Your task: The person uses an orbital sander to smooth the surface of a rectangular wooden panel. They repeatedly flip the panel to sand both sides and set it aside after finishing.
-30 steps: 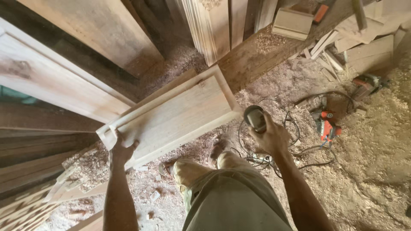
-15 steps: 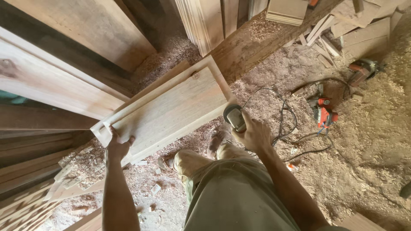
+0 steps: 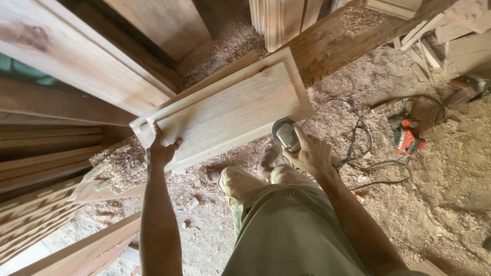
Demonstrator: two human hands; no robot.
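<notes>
A pale wooden panel with a raised frame lies tilted in front of me, above a sawdust-covered floor. My left hand grips its near left corner, thumb on top. My right hand holds a small grey power tool just off the panel's lower right edge; its cord trails right across the floor. My legs in khaki trousers fill the bottom middle of the view.
Long planks lean at the left, with carved slats below them. A heavy beam crosses behind the panel. An orange power tool and tangled cable lie on the right floor, and offcuts sit at the top right.
The panel has come closer and a little higher in view. My right hand with the tool has moved up to the panel's lower right edge. My left hand keeps its grip.
</notes>
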